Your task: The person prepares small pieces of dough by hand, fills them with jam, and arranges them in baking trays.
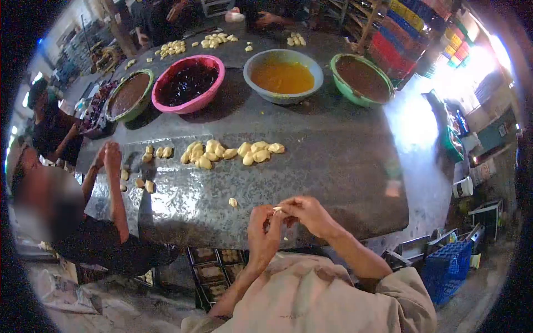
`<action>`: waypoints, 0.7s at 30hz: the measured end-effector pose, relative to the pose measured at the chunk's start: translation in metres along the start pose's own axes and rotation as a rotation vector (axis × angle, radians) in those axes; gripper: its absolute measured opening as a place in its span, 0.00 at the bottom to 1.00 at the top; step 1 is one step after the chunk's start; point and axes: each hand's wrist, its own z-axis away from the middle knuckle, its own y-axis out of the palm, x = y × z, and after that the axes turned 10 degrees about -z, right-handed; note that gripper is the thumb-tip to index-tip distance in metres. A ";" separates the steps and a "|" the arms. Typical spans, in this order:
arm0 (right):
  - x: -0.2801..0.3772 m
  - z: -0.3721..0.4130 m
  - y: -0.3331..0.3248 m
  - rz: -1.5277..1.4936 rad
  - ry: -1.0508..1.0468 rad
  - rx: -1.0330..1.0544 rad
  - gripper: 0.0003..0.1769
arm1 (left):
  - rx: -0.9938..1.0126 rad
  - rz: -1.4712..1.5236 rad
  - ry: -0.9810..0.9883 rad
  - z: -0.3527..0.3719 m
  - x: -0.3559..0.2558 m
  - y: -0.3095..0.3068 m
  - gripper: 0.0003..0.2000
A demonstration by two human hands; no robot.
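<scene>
A small bit of dough point(277, 208) lies at the meeting fingertips, pinched by nearly closed fingers of the right hand point(312, 215); the left hand point(262, 228) curls against it, its grip impossible to tell. Left of the fingers, a single lump point(232, 202) sits on the bench point(333, 172). Beyond them lie clustered lumps point(212, 149), then, farther, a grey bowl point(283, 99) of orange filling.

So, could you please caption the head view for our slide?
Left hand and right hand pinch pale dough before four bowls.
</scene>
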 end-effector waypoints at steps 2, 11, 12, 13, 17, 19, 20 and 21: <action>-0.003 0.005 -0.002 0.489 -0.339 -0.134 0.15 | -0.087 0.511 -0.218 -0.002 0.010 0.020 0.12; 0.030 -0.008 -0.046 1.183 -0.751 0.205 0.17 | 0.679 0.998 -0.795 -0.038 0.016 0.033 0.17; 0.029 -0.015 -0.053 1.163 -0.739 0.215 0.17 | 0.736 0.683 -0.701 -0.041 0.012 0.035 0.17; 0.024 -0.024 -0.061 1.151 -0.771 0.116 0.16 | 0.729 0.678 -0.726 -0.043 0.013 0.042 0.17; 0.018 -0.051 -0.077 1.170 -0.716 -0.166 0.15 | 0.683 0.211 -0.674 -0.067 0.002 0.058 0.18; 0.019 -0.065 -0.090 1.126 -0.734 -0.132 0.14 | 0.669 0.267 -0.707 -0.078 -0.006 0.064 0.18; 0.018 -0.070 -0.094 1.094 -0.753 -0.118 0.14 | 0.653 0.549 -0.880 -0.079 -0.012 0.063 0.19; 0.027 -0.074 -0.091 1.077 -0.740 -0.111 0.14 | 0.623 0.835 -1.047 -0.081 -0.019 0.061 0.20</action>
